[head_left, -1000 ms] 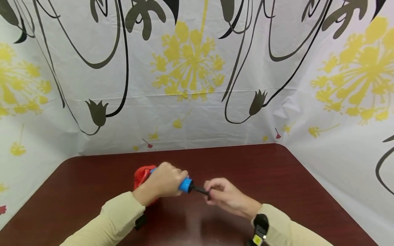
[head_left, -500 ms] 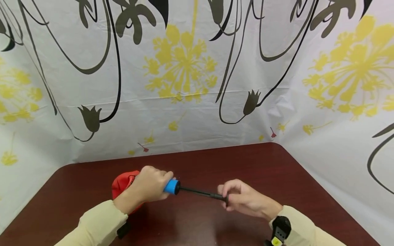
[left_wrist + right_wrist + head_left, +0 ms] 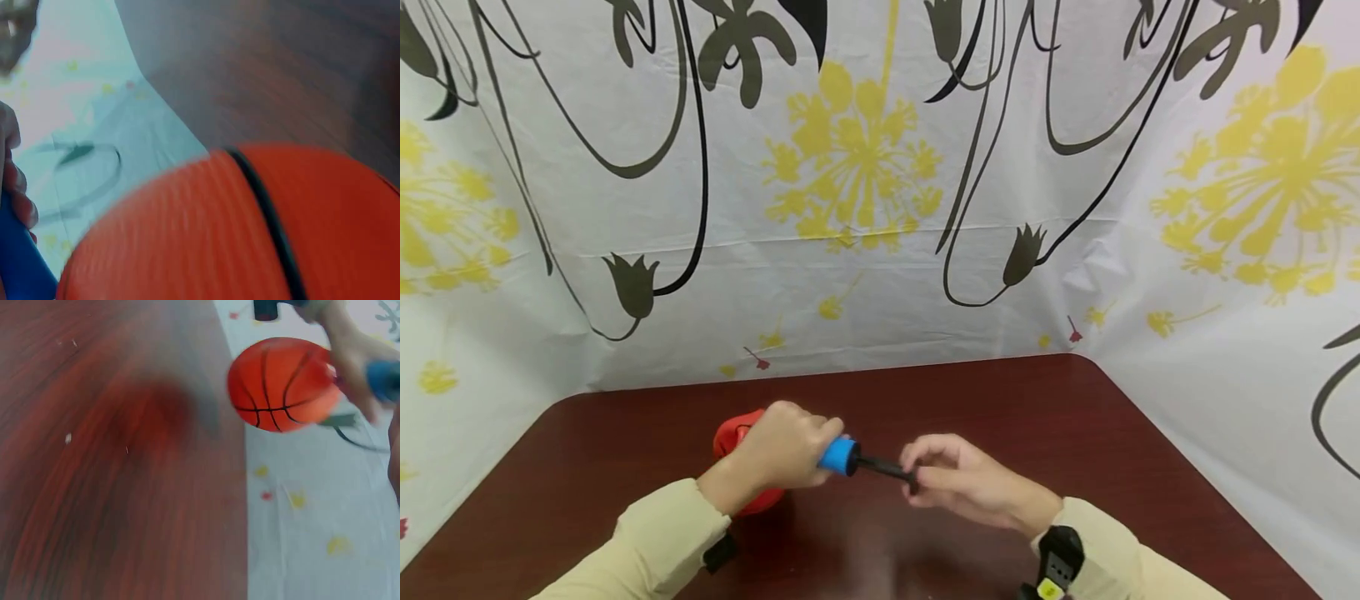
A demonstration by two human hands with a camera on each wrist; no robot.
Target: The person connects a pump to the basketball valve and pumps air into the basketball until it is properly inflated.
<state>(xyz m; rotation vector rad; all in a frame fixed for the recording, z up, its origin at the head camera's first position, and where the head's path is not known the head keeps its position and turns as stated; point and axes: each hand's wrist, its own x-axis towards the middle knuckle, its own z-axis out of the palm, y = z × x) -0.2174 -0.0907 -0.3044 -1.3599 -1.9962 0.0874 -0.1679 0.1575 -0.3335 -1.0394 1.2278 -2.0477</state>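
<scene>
My left hand point(image 3: 786, 446) grips the blue barrel of a hand pump point(image 3: 839, 457), which lies roughly level above the table. From the barrel's right end a black plunger rod point(image 3: 880, 467) sticks out a short way. My right hand point(image 3: 962, 482) pinches the black handle at the rod's end between thumb and fingers. On the pump's other end is an orange-red ball point(image 3: 736, 432) with black basketball lines, half hidden behind my left hand in the head view. The right wrist view shows the ball point(image 3: 269, 384) rounded but slightly long; it fills the lower left wrist view.
Beneath both hands is a dark red-brown table point(image 3: 1000, 417) with rounded far corners. A white sheet point(image 3: 880, 317) printed with yellow and grey plants stands behind and beside it. Black straps with a device point(image 3: 1060, 554) sit on the wrists.
Half a second ago my hands drew apart and the plunger rod came far out of the barrel. Now they are closer again and the rod is mostly pushed in.
</scene>
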